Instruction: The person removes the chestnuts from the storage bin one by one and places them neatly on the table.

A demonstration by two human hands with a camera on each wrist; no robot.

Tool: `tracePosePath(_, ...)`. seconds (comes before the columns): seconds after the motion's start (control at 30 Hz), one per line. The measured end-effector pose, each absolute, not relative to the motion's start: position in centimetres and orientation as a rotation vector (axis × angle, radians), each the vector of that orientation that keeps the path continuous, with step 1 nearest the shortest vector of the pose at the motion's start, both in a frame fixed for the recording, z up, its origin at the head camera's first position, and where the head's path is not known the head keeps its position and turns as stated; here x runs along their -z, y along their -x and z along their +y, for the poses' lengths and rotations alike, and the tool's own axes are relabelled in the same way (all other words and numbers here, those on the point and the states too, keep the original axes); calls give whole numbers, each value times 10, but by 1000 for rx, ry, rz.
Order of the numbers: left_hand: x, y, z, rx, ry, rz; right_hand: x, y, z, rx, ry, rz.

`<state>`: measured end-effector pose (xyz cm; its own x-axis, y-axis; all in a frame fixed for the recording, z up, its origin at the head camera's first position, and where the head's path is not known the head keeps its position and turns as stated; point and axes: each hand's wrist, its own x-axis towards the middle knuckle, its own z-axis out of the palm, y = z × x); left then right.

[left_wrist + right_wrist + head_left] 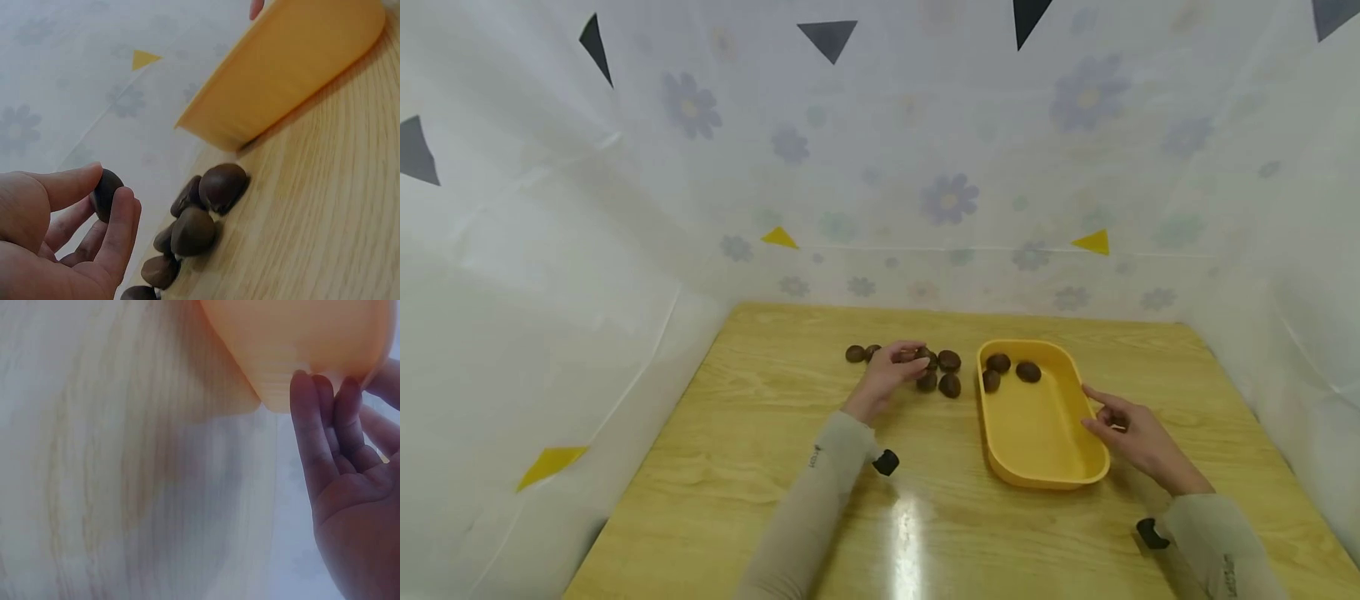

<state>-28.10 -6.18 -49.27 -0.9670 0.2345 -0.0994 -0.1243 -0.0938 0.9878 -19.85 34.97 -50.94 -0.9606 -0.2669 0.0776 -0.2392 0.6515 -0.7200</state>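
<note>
left hand (887,375): pinching one dark brown piece (107,195) between thumb and fingertips; in the left wrist view it is raised clear of the others.
loose brown pieces (950,386): on the counter (722,467), a small cluster just right of the left hand and two more just left of it; the hand covers some, so the full count cannot be told.
yellow tray (1037,437): on the counter, right of the left hand and just left of the right hand; rounded corners, raised wall.
in the tray: three brown pieces (1028,372), all at the end farthest from the person; two sit close together by the wall nearer the left hand, the third lies apart, toward the right hand.
right hand (1138,429): gripping the tray's near side wall, thumb and index finger at the rim, other fingers bent against the outside.
behind both hands: a pale curtain (880,208) with purple flowers.
</note>
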Motion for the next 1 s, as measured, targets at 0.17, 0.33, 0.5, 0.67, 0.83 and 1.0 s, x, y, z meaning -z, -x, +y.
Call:
tracePosePath(0.17,495,280,-72,-2145,-100,1975,509,200,350,1218,436,2829)
tracePosePath(0.33,498,277,-79,-2075,-71,2078,510,199,350,1233,456,2823)
tracePosePath(0.5,501,280,-80,-1988,-25,2225,509,200,350,1239,439,2821)
tracePosePath(0.67,507,282,-80,-1902,31,2338,511,200,351,1236,423,2813)
tracePosePath(0.83,511,281,-79,-1872,39,2388,513,201,352,1245,425,2807)
tracePosePath(1.0,515,281,-79,-1798,3,2494,512,200,350,1250,436,2818)
